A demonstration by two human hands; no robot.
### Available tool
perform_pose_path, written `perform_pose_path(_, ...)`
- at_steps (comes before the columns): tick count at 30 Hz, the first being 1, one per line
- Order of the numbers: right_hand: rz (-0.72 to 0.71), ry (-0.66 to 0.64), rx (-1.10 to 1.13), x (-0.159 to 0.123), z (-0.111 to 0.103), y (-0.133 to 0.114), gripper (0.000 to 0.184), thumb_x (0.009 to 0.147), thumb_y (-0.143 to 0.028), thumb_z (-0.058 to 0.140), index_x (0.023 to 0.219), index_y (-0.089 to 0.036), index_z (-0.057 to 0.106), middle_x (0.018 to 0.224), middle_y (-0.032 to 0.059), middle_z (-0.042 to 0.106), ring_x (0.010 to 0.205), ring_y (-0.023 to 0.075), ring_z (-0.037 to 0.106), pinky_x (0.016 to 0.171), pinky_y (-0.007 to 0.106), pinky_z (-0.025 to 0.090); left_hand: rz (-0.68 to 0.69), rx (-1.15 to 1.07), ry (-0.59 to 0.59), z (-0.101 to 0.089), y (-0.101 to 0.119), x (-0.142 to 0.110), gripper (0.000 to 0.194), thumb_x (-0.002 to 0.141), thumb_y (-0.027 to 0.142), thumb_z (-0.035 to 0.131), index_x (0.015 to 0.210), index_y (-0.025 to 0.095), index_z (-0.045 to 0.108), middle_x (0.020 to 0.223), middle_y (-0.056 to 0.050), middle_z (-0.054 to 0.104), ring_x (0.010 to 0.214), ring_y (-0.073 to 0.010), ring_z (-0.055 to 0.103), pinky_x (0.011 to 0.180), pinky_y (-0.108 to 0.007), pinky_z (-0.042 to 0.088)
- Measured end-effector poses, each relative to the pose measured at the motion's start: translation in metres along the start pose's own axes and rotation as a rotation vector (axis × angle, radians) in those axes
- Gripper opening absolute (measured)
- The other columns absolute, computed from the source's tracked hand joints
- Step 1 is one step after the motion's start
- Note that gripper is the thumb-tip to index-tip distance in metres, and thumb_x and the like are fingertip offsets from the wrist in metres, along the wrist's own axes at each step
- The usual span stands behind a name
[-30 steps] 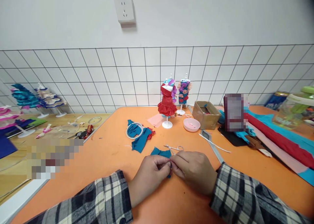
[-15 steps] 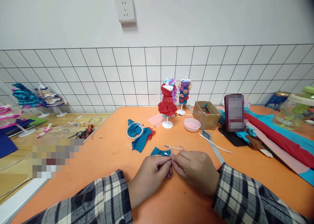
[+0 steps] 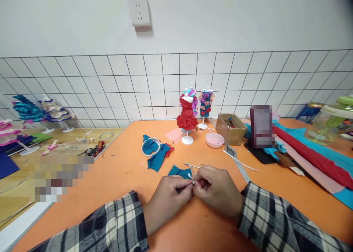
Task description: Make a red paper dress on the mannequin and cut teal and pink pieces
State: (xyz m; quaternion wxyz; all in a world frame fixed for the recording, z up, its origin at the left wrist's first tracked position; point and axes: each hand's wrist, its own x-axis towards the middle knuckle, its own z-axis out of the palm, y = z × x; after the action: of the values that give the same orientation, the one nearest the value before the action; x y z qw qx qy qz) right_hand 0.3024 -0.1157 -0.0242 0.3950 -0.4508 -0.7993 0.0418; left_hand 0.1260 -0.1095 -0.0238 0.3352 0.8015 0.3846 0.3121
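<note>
Over the orange table, my left hand (image 3: 171,196) and my right hand (image 3: 216,191) meet with their fingertips nearly touching. Both are closed in a pinch. A small white strip (image 3: 190,175) pokes up at the fingertips; its exact kind is too small to tell. Just beyond the fingers lies a piece of teal cloth (image 3: 178,170), partly hidden by my left hand. Small scissors (image 3: 190,165) rest beside it, their handles partly covered by my right hand.
A white hoop (image 3: 143,149) lies on more teal cloth (image 3: 158,160). Behind stand a mannequin in a red dress (image 3: 187,114), a pink bowl (image 3: 214,140) and a cardboard box (image 3: 230,132). On the right are a phone (image 3: 261,128) and fabric strips (image 3: 311,156).
My right hand has rolled and its fingers have curled up more at the meeting point. The white strip shows more clearly now. My left hand has stayed nearly in place.
</note>
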Motion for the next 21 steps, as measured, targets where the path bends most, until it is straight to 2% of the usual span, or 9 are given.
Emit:
perform_pose_path(2,0.003,-0.076,0.061,0.002,-0.004,0.003,0.011,0.075,-0.013,0.057,0.070,-0.020,0.063,0.062,-0.0034,0.062,0.055,0.0090,0.055,0.053,0.021,0.035,-0.056,-0.045,-0.019,-0.002,0.002,0.000,0.028,0.081,0.019,0.046,0.056,0.015,0.057,0.054,0.002,0.052,0.055,-0.0101,0.047,0.056,-0.021,0.035)
perform_pose_path(4,-0.065,-0.124,0.083,0.003,-0.008,0.007,0.016,0.085,-0.015,0.056,0.081,-0.023,0.069,0.071,-0.0030,0.068,0.063,0.0096,0.061,0.060,0.020,0.040,-0.132,-0.124,-0.043,-0.004,0.003,0.002,0.028,0.083,0.023,0.046,0.060,0.015,0.059,0.058,0.000,0.056,0.057,-0.0109,0.050,0.058,-0.021,0.038)
perform_pose_path(7,-0.139,-0.067,0.004,0.002,-0.013,0.013,0.025,0.094,-0.021,0.052,0.114,-0.024,0.066,0.093,0.0006,0.073,0.081,0.0122,0.067,0.069,0.022,0.044,-0.262,-0.312,-0.051,-0.007,0.004,0.004,0.031,0.086,0.036,0.048,0.072,0.014,0.064,0.068,-0.003,0.062,0.062,-0.0131,0.056,0.058,-0.022,0.044)
perform_pose_path(9,-0.172,-0.001,-0.082,-0.001,-0.013,0.014,0.031,0.095,-0.022,0.052,0.126,-0.023,0.059,0.100,0.0026,0.071,0.085,0.0132,0.067,0.069,0.023,0.044,-0.330,-0.436,-0.046,-0.007,0.003,0.005,0.034,0.085,0.043,0.051,0.082,0.013,0.066,0.076,-0.005,0.065,0.066,-0.0147,0.060,0.057,-0.023,0.047)
perform_pose_path(15,-0.320,0.052,-0.178,-0.003,-0.010,0.009,0.016,0.095,-0.021,0.053,0.100,-0.022,0.067,0.089,0.0022,0.071,0.076,0.0129,0.064,0.068,0.024,0.042,-0.322,-0.566,-0.098,-0.006,0.001,0.002,0.040,0.083,0.052,0.058,0.088,0.013,0.065,0.077,-0.004,0.063,0.064,-0.0132,0.063,0.055,-0.022,0.048)
perform_pose_path(21,-0.330,0.094,-0.229,-0.001,-0.012,0.008,0.017,0.095,-0.020,0.051,0.095,-0.020,0.068,0.088,0.0027,0.071,0.073,0.0121,0.064,0.065,0.024,0.041,-0.308,-0.688,-0.175,-0.004,0.007,0.000,0.043,0.082,0.057,0.060,0.081,0.015,0.059,0.076,-0.001,0.058,0.058,-0.0110,0.064,0.050,-0.019,0.047)
